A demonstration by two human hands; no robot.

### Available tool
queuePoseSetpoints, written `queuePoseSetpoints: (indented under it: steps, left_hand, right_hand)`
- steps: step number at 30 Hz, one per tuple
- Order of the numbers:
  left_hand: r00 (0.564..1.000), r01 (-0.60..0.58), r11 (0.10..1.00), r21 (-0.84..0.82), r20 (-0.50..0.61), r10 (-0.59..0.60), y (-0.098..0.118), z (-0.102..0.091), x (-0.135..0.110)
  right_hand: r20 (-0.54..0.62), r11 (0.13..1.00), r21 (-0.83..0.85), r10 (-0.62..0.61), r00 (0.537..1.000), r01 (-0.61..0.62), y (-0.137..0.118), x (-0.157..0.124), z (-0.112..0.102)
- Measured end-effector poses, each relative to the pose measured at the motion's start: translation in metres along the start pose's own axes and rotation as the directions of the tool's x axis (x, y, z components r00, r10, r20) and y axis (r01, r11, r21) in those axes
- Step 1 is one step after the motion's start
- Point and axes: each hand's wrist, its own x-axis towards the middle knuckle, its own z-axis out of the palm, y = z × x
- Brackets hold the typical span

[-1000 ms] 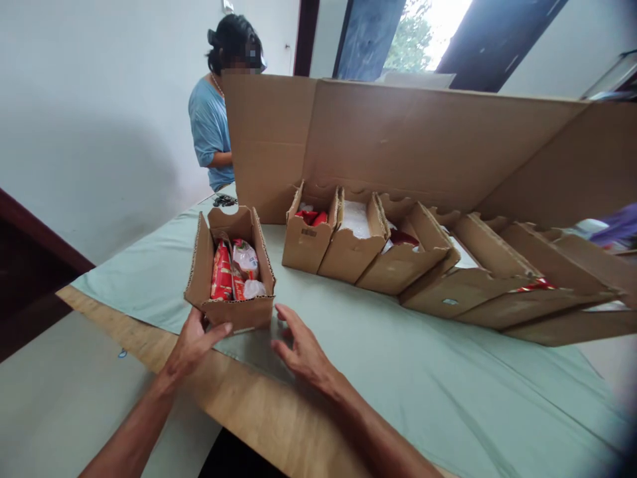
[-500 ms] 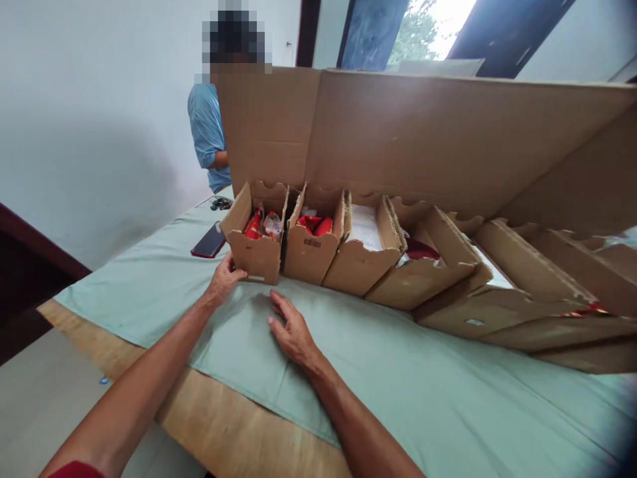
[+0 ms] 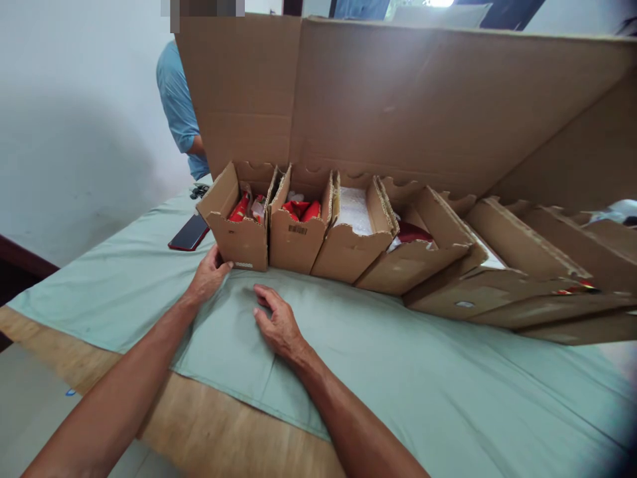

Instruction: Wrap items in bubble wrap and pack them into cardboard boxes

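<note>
My left hand (image 3: 208, 273) is at the lower left front corner of the leftmost cardboard box (image 3: 243, 244). Its thumb lies along the front and the fingers go round the side, partly hidden. Inside that box are red packets (image 3: 241, 207) and a clear-wrapped item. My right hand (image 3: 279, 320) hovers at or just over the green cloth, thumb and fingers apart, holding nothing. Beside the first box stands a second cardboard box (image 3: 294, 244) with red packets (image 3: 302, 211) in it. A third cardboard box (image 3: 348, 255) holds something in bubble wrap (image 3: 355, 207).
More cardboard boxes (image 3: 415, 269) lean in a row toward the right. A tall cardboard panel (image 3: 388, 106) rises behind them. Left of the boxes lies a phone (image 3: 189, 232) on the green cloth (image 3: 119, 265). A person in a blue shirt (image 3: 175, 99) is behind the panel's left end.
The view has tilted down and shifted, so the boxes sit higher and further left in the picture. Both hands keep about the same places relative to the boxes.
</note>
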Motion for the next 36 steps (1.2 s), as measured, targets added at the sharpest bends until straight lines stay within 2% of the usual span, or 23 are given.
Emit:
queuePoseSetpoints:
  steps: [8,15,22,27,30,34,36]
  left_hand:
    - [0.998,-0.015,0.983,0.184,-0.053,0.025,-0.003,-0.001,-0.001]
    - [0.993,0.023,0.926,0.376,-0.118,0.024,-0.006,0.003,-0.007]
    - [0.987,0.077,0.828,0.555,-0.161,0.016,-0.004,0.001,-0.008]
    - [0.992,0.089,0.721,0.687,-0.129,0.002,0.004,0.007,-0.012]
    - [0.998,0.028,0.650,0.759,-0.059,0.027,0.005,0.012,-0.032]
    - [0.994,-0.110,0.551,0.827,0.082,0.075,0.004,0.013,-0.089]
    - [0.977,-0.215,0.404,0.889,0.198,0.082,0.004,0.010,-0.128]
  right_hand:
    - [0.016,0.999,-0.030,-0.020,1.000,0.020,-0.003,0.001,0.000]
    - [0.002,0.997,-0.081,-0.017,1.000,0.018,0.002,0.002,0.005]
    - [0.024,0.971,-0.237,-0.025,0.999,0.030,0.004,0.006,0.009]
    - [0.142,0.905,-0.402,-0.089,0.986,0.140,-0.010,-0.002,0.016]
    - [0.200,0.812,-0.534,-0.148,0.968,0.235,-0.021,-0.030,0.020]
    - [0.274,0.593,-0.723,-0.224,0.935,0.354,-0.036,-0.092,0.012]
    - [0.300,0.581,-0.731,-0.198,0.933,0.358,-0.044,-0.125,-0.001]
